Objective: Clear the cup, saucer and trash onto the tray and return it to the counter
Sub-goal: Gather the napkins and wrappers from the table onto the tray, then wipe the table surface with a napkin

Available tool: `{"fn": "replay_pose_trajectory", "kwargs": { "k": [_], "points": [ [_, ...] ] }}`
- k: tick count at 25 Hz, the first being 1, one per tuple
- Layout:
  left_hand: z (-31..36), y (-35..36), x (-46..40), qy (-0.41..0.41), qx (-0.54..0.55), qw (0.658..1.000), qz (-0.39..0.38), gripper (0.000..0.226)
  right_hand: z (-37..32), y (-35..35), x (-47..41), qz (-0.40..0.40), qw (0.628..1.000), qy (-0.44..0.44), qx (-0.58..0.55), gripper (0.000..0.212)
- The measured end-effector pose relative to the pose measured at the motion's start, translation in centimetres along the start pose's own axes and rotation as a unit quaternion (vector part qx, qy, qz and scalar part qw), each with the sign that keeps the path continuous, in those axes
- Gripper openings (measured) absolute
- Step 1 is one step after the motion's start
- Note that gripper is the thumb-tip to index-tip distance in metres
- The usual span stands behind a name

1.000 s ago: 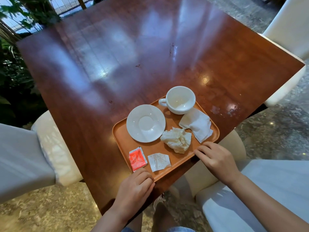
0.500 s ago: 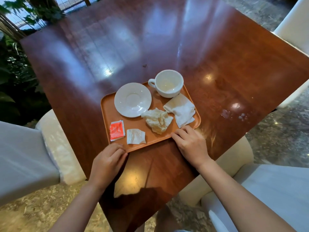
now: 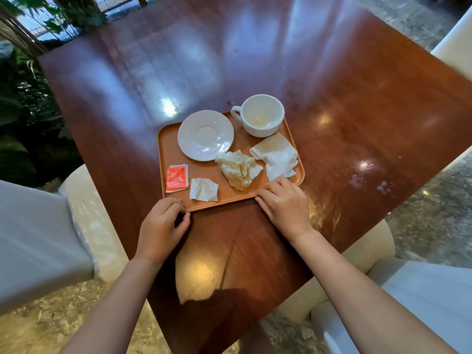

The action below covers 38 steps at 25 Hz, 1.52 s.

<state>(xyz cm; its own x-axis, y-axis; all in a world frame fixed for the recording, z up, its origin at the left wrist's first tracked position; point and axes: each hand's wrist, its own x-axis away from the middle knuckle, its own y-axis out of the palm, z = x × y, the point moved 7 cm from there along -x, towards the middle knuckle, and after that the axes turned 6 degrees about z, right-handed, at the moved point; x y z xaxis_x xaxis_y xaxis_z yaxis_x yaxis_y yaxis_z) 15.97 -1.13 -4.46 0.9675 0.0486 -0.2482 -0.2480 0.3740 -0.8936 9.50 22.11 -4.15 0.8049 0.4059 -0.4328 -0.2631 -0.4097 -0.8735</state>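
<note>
An orange tray [image 3: 201,170] lies on the dark wooden table [image 3: 204,60]. On it stand an empty white cup [image 3: 261,116] at the far right and a white saucer [image 3: 205,135] to its left. A crumpled napkin [image 3: 238,169], a folded white napkin [image 3: 277,155], a red packet [image 3: 176,178] and a torn white packet [image 3: 203,189] also lie on the tray. My left hand [image 3: 161,226] curls around the tray's near left corner. My right hand [image 3: 283,208] grips the near rim towards the right corner.
Cream armchairs stand at the left [image 3: 84,221], at the near right [image 3: 370,251] and at the far right [image 3: 457,39]. Green plants [image 3: 25,111] fill the far left. Wet spots [image 3: 370,185] mark the table near its right edge. The floor is stone.
The tray has moved from the table's near corner, where it overhung the edge, farther in towards the middle. Both hands stayed on its near rim.
</note>
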Motion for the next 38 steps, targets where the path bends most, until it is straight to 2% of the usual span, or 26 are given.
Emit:
{"fn": "replay_pose_trajectory", "kwargs": {
  "k": [6,8,10,11,13,15,19,21,25,28,30,33,36,38],
  "points": [
    [0.9,-0.1,0.2,-0.053,0.006,0.999,-0.007,0.012,0.0,0.1,0.2,-0.018,0.999,0.030,0.002,0.009],
    [2.4,-0.8,0.1,-0.041,0.015,0.998,0.034,0.016,-0.3,-0.6,0.4,-0.021,0.999,0.009,-0.031,0.015],
    [5.8,-0.5,0.1,0.008,0.033,0.997,0.063,0.026,0.3,-2.1,0.4,0.008,0.999,-0.004,-0.052,0.020],
    [8.3,0.4,0.1,0.044,0.053,0.996,0.051,0.030,1.3,-2.8,0.1,0.029,0.998,0.004,-0.049,0.022],
    [13.3,3.8,0.4,0.124,0.081,0.989,-0.023,0.039,4.1,-3.7,-1.4,0.048,0.998,0.027,-0.028,0.028],
    [16.6,7.5,1.1,0.173,0.051,0.978,-0.105,0.050,6.0,-3.0,-3.4,0.004,1.000,0.016,-0.004,0.033],
    [17.4,10.9,1.8,0.176,-0.030,0.970,-0.163,0.060,6.0,0.4,-5.4,-0.151,0.989,-0.007,-0.005,0.043],
    [17.5,11.0,1.7,0.174,-0.035,0.969,-0.175,0.061,6.0,1.8,-5.1,-0.197,0.980,0.005,0.001,0.044],
    [17.5,11.0,1.6,0.164,-0.035,0.969,-0.184,0.062,5.6,1.5,-4.7,-0.146,0.989,0.023,0.006,0.030],
    [17.6,11.0,1.6,0.162,-0.031,0.968,-0.190,0.062,6.2,0.2,-4.7,-0.114,0.983,0.107,-0.092,0.023],
    [17.6,10.9,1.6,0.161,-0.027,0.968,-0.192,0.063,8.3,-3.0,-4.4,-0.026,0.965,0.185,-0.185,0.026],
    [17.5,11.0,1.6,0.158,-0.029,0.967,-0.197,0.063,14.8,-9.0,-1.8,0.076,0.940,0.274,-0.189,0.029],
    [17.6,10.9,1.5,0.153,-0.033,0.967,-0.200,0.063,22.3,-12.5,2.9,0.056,0.911,0.387,-0.131,0.031],
    [17.6,11.0,1.5,0.153,-0.036,0.967,-0.201,0.063,25.2,-12.3,5.4,-0.007,0.906,0.412,-0.103,0.043]
  ]
}}
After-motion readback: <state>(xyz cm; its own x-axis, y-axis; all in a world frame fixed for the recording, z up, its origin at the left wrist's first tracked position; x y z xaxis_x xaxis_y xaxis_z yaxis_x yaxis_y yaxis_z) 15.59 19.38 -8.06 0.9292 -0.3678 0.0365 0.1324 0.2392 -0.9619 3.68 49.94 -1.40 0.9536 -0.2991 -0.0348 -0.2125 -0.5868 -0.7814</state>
